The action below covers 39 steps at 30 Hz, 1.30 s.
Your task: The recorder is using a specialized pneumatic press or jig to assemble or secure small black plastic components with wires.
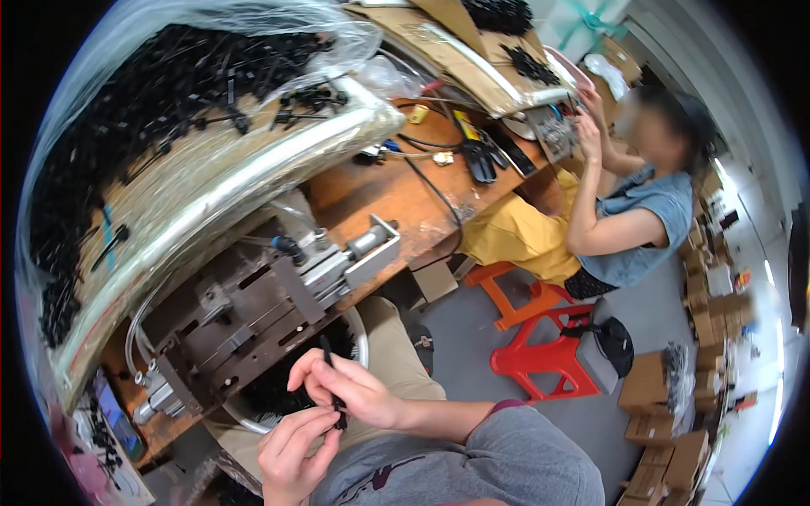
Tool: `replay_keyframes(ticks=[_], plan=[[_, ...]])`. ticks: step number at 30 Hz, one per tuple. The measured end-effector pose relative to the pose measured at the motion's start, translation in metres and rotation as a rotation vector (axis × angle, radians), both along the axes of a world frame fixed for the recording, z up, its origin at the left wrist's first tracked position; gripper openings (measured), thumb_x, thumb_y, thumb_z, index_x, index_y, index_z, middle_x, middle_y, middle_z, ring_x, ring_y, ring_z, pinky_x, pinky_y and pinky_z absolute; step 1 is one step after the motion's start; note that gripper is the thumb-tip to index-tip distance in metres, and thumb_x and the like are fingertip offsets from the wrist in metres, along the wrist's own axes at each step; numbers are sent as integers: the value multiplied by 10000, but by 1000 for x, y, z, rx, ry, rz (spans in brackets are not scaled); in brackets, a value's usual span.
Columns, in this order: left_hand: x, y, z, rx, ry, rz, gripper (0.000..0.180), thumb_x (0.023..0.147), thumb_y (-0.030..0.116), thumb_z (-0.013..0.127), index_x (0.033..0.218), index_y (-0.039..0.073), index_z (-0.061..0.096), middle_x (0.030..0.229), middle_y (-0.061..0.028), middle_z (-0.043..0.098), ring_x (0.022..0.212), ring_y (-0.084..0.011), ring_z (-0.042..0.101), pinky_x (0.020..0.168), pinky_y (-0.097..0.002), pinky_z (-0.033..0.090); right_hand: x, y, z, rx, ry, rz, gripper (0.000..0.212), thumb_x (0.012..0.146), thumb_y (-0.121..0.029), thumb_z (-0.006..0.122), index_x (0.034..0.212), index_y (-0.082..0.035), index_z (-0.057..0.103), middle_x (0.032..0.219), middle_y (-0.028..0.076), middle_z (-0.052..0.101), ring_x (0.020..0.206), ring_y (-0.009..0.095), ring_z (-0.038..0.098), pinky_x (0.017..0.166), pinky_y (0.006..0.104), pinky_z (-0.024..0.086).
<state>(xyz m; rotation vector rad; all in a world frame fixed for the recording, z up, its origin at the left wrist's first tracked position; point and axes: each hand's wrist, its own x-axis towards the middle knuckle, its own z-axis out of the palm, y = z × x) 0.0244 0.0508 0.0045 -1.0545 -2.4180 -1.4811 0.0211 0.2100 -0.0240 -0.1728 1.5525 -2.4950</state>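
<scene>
I see two hands on one black plastic piece [340, 414]: the right hand [353, 390] grips it between thumb and fingers, the left hand [295, 451] pinches its lower end. It's slim, dark, knobbly at the bottom. One metal fixture [266, 302] sits at eleven o'clock; two stools, orange [491, 271] and red [516, 358], toward two.

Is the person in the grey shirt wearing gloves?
No, the left hand and right hand both show bare skin as they hold a small black part.
</scene>
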Motion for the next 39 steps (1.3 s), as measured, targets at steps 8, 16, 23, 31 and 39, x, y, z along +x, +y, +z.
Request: replay_keyframes(ticks=[8,16,23,31,39], plan=[[4,4,-7,-39,-15,-45,393,629,-32,798,1002,1,675,937,-124,654,788,-223,645,676,-296,528,3,0,-8,-74,1,-30,417,1056,-383,324,1001,-35,547,690,-51,368,639,26,340,587,187,293],[3,3,-8,-43,68,-50,409,608,-18,814,992,29,683,877,-93,630,750,-206,604,629,-291,482,3,-1,-2,-151,-37,-86,330,1036,-365,424,1002,-54,529,675,-69,371,560,10,306,493,185,243],[2,-1,-8,-38,38,-101,371,614,-43,797,962,42,704,954,-103,620,813,-205,625,655,-289,500,5,10,-7,-313,-71,-62,267,1013,-317,499,1044,-56,543,666,-85,389,513,-11,262,454,186,179],[4,2,-11,-52,91,-80,367,609,-41,801,960,21,713,1157,-169,610,868,-228,652,710,-300,554,5,11,-6,-190,-73,-136,212,1004,-266,525,993,-66,594,704,-80,472,533,-15,312,469,189,205],[-3,0,-8,5,148,-49,359,618,32,820,966,24,733,1148,-144,638,758,-194,650,676,-296,525,4,13,0,-110,-140,-44,194,1000,-206,515,1024,-38,611,684,-82,454,550,-8,315,491,190,229]])
